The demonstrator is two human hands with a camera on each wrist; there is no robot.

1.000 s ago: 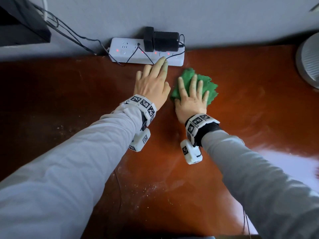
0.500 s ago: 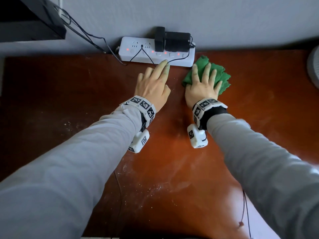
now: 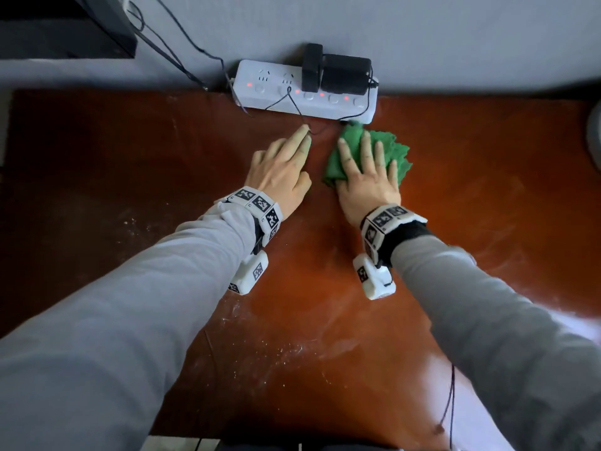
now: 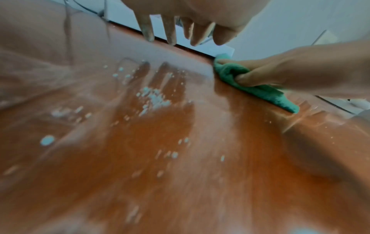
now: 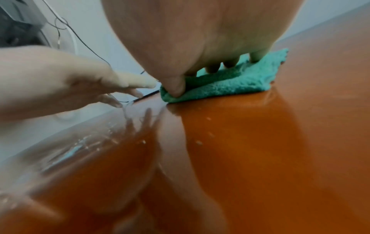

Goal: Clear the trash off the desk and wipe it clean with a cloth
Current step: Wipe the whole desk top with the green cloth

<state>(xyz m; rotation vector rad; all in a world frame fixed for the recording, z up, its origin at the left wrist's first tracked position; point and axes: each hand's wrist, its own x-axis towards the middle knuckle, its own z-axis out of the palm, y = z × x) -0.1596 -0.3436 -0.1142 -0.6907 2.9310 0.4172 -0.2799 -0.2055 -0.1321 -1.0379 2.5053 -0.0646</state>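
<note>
A crumpled green cloth (image 3: 395,153) (image 4: 266,93) (image 5: 230,82) lies on the reddish-brown desk (image 3: 487,196), its far tip touching the right end of the white power strip (image 3: 270,86). My right hand (image 3: 364,177) (image 5: 200,31) presses flat on the cloth with spread, straight fingers. Its thumb (image 5: 175,87) pushes into the cloth's left edge. My left hand (image 3: 279,170) (image 4: 180,23) is beside it with straight fingers, the tips by a thin black wire (image 3: 313,130) just in front of the strip. White crumbs and dust (image 3: 286,353) (image 4: 154,98) are smeared across the near desk.
A black adapter (image 3: 341,74) is plugged into the strip against the grey wall. Cables run up left to a dark box (image 3: 65,27). A round grey object (image 3: 595,135) sits at the desk's right edge. More dust (image 3: 133,222) lies to the left.
My right hand has pushed the cloth away from me until it meets the power strip's right end. My left fingertips have drawn back off the strip to the wire in front of it.
</note>
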